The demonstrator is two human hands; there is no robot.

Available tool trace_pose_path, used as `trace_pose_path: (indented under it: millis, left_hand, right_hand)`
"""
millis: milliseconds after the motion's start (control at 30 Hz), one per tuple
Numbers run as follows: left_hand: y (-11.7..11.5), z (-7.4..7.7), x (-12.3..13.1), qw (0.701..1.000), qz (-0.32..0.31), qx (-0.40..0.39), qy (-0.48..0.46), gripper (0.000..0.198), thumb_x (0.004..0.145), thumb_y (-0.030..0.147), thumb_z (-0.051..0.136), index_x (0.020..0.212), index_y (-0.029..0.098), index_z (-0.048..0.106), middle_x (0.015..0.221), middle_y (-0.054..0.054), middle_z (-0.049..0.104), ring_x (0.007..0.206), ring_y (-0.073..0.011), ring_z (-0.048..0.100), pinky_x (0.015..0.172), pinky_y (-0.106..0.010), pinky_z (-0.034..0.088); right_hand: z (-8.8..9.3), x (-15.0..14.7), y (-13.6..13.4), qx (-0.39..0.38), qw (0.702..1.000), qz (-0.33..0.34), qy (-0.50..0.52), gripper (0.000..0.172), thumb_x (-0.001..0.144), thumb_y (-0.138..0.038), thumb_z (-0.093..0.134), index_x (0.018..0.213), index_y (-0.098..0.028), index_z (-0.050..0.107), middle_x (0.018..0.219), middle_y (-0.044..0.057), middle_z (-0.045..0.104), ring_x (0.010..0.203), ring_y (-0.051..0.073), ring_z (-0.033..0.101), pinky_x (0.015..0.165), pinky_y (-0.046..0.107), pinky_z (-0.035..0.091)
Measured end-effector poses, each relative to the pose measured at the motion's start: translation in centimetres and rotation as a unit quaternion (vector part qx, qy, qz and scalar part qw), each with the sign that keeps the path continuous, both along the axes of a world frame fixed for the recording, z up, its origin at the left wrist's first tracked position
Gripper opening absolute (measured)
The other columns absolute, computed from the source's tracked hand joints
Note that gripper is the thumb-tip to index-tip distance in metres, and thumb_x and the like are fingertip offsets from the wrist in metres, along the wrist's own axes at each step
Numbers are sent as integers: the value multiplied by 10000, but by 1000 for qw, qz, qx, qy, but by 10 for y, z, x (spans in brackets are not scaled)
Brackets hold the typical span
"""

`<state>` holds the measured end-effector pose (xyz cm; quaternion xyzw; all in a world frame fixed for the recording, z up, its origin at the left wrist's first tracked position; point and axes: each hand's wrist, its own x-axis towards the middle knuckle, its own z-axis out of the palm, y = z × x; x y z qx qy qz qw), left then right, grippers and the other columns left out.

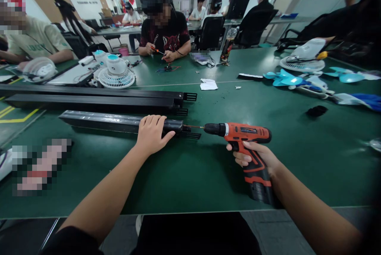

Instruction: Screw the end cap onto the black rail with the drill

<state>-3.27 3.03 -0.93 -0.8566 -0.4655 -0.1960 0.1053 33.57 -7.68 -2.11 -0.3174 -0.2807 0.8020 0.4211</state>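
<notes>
My left hand (pixel 152 134) is wrapped over the near black square tube (pixel 104 122) close to its right end, fingers over the far side and thumb along the near side. A slotted black bracket (pixel 193 136) sticks out of that end. In my right hand (pixel 262 156) is an orange and black cordless drill (pixel 245 131), held by its handle with its chuck toward the tube. A long thin bit (pixel 195 127) runs from the chuck to the tube's end. Whether its tip sits in a screw is too small to tell.
Two more black tubes (pixel 89 102) lie behind. A white fan (pixel 116 76) stands beyond them; blue fan blades (pixel 285 77) and a small black piece (pixel 317 111) lie to the right. Across the green table (pixel 190 183), a person (pixel 165 29) holds a screwdriver near wires.
</notes>
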Motion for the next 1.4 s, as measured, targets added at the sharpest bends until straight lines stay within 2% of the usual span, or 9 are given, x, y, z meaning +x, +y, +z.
trace_pose_path:
  millis: [167,400,567,867,1400]
  left_hand:
    - [0,1,0,1000,-2,2,9,545,1013,575,444,1361,176,570,1259,-156,661,1184,-348,574,1093,-522,378]
    - [-1,2,-1,1000,-3,-7,13,530,1016,552,434,1362,175,572,1262,-155,656,1187,-352,565,1085,-529,380]
    - [-1,3,0,1000,-1,-9,13,530,1022,535,430,1340,142,590,1257,-169,656,1185,-358,568,1132,-552,332]
    - [0,2,0,1000,1,-3,15,495,1034,518,425,1351,170,579,1255,-163,659,1174,-354,565,1075,-536,377]
    - [-2,4,2,1000,5,-13,7,504,1029,521,414,1360,177,575,1262,-171,660,1176,-366,561,1106,-564,328]
  right_hand:
    - [-2,2,0,0,1000,-8,-5,315,818,-330,815,1026,-103,751,532,-35,469,520,104,363,490,200,460]
    - [1,0,1,-3,1000,-5,0,267,813,-324,827,971,-123,750,554,-35,487,500,94,361,479,204,447]
    - [0,0,1,3,1000,-1,4,272,816,-342,838,964,-138,736,543,-45,466,501,97,364,480,199,448]
    - [1,-2,1,4,1000,-3,11,277,827,-349,827,980,-149,711,568,-53,461,490,88,341,483,191,474]
    - [1,-3,1,10,1000,-4,2,247,835,-366,802,944,-178,686,602,-38,483,484,87,306,489,189,492]
